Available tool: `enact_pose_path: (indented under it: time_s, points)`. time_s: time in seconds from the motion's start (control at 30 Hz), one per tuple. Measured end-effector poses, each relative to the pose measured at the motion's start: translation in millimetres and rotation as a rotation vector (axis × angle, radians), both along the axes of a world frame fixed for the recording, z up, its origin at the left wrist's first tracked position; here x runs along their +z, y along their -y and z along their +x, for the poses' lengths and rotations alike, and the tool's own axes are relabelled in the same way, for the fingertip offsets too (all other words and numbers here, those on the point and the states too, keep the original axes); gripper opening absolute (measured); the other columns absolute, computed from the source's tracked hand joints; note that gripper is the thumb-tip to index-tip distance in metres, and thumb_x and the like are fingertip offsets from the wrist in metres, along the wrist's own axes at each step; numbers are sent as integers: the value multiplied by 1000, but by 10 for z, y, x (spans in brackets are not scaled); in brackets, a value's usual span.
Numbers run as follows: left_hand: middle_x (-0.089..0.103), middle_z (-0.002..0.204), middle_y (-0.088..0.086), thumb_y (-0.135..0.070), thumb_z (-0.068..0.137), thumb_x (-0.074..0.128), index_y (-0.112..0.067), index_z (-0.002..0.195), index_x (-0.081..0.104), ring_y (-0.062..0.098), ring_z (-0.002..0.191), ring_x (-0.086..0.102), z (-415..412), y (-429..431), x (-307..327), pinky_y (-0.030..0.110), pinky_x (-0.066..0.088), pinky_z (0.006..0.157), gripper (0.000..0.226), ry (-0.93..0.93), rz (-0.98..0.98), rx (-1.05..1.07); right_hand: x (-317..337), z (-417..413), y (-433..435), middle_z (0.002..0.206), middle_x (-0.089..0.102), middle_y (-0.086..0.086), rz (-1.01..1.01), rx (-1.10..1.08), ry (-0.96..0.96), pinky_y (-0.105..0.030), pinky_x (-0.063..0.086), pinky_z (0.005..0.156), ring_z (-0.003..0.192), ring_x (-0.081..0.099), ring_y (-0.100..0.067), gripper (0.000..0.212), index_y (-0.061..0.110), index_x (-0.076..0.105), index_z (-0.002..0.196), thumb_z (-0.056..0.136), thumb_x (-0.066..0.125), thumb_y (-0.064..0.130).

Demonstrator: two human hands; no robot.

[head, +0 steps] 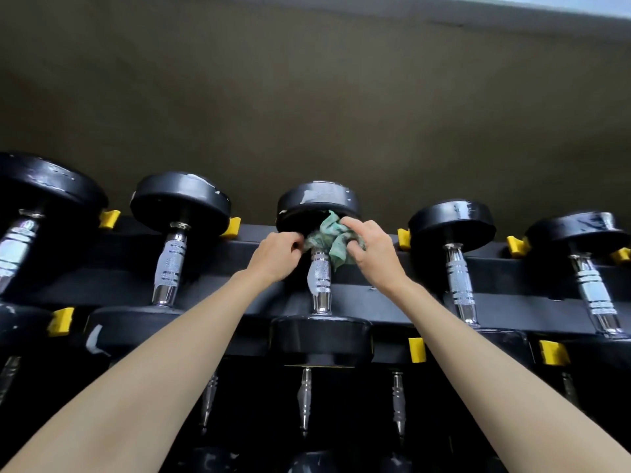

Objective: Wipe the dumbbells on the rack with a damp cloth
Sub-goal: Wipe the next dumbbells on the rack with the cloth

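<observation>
While both bare forearms reach up from the lower edge of the view, the green cloth (329, 235) sits bunched round the far end of the knurled chrome handle of the middle dumbbell (320, 279). It touches the inner face of that dumbbell's far head (319, 203), a black disc with scuffed, pale patches along its rim. The left hand (278, 254) is on the left side of the middle dumbbell's handle, its fingers curled and pinching the cloth's left edge. The right hand (367, 249) is on the other side of the handle, fingers and thumb curled round the cloth's right part, and a loose corner hangs below it beside the handle. The rest of the handle is bare down to the near head (321, 339).

The middle dumbbell lies across the top tier of a black rack (375, 302), its heads resting on the far and near rails. Yellow cradle stops (416, 349) stand on the rails on either side of it. Two more dumbbells lie to its left, the nearer one (170, 264) with chipped paint on its far head, and two lie to its right (459, 281). Below the middle dumbbell, the chrome handles of a lower row (305, 397) show in shadow. Behind it rises a dark olive wall (307, 97).
</observation>
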State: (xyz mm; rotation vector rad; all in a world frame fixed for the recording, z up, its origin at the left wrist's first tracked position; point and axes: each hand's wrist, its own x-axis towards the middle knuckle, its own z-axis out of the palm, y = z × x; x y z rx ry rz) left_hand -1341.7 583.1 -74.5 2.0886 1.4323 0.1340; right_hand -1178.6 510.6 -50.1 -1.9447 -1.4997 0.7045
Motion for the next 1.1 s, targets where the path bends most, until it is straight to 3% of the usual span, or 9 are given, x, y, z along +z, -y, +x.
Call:
enact_pose_path:
  time_s: [0.17,0.27,0.33,0.43,0.57,0.7,0.83,1.03,1.1]
  points:
    - [58,59,10,2,87,49,-8,79,62,21,53,57,-69,127,28,29,53,47,18,190,-270,4,128,-43,-22,97,53,-6,-39,60,1,-22,35,80,85,46,-15,45,18,55,127,85,47,2]
    - [57,63,12,6,85,47,-12,73,60,16,51,54,-101,225,4,21,46,39,26,237,-341,2,196,-71,8,72,51,0,-45,61,-51,-14,33,55,55,37,-7,41,17,54,120,83,49,1]
    - [59,68,14,7,85,46,-10,78,62,16,53,56,-115,277,-6,21,47,39,25,266,-366,-5,212,-62,25,70,51,1,-65,52,-63,-12,34,49,49,33,-7,36,17,55,115,83,49,2]
    - [60,70,12,6,86,48,-9,82,63,15,54,57,-146,348,1,20,47,40,22,277,-387,-42,230,-52,41,92,60,-1,-88,54,-32,-10,36,49,49,36,-8,37,19,61,114,82,51,4]
    - [58,63,3,1,87,55,-15,72,62,14,55,57,-203,413,-18,18,43,45,23,259,-394,-92,227,-57,80,82,58,-1,-140,48,-55,-11,35,48,52,39,-10,39,20,64,115,82,51,4]
    - [52,56,-2,2,84,56,-10,71,63,9,49,44,-240,452,14,12,33,43,19,221,-447,-108,200,-59,120,88,68,-15,-179,24,-74,-28,45,63,68,50,-19,37,25,67,108,80,51,6]
    - [42,43,-12,8,78,50,-15,56,51,1,38,32,-268,478,132,12,27,43,32,184,-509,-161,193,-54,195,81,65,-13,-230,-22,-129,-35,51,62,71,52,-19,39,29,68,106,80,49,7]
    - [35,73,6,7,77,53,-11,57,42,14,63,29,-273,461,257,24,27,61,29,122,-534,-216,59,25,272,87,71,-17,-364,-150,-384,-46,56,74,73,59,-22,30,32,72,86,69,55,16]
    - [35,72,3,4,79,54,-14,54,40,13,65,30,-245,461,352,25,28,65,34,161,-589,-201,104,58,317,79,69,-11,-361,-244,-523,-34,55,68,70,61,-19,25,23,73,80,73,55,8]
